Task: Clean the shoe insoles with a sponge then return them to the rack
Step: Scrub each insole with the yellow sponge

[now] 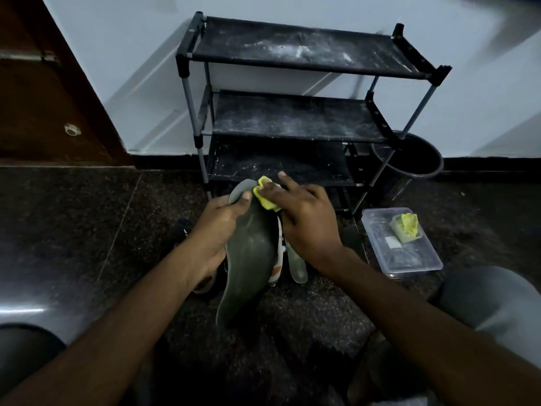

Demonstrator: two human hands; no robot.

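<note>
Left hand [218, 227]: grip closed round the insole [248, 259], thumb on top near the toe end, heel end pointing near. Sponge [265, 197] sits on the insole's far end. Right hand [304, 221]: grip mostly open, flat fingers pressing the sponge down. Second insole [298, 268] lies on the floor just right of it. Rack [292, 48] is at the far side. Clear box [409, 259] is on the right.
</note>
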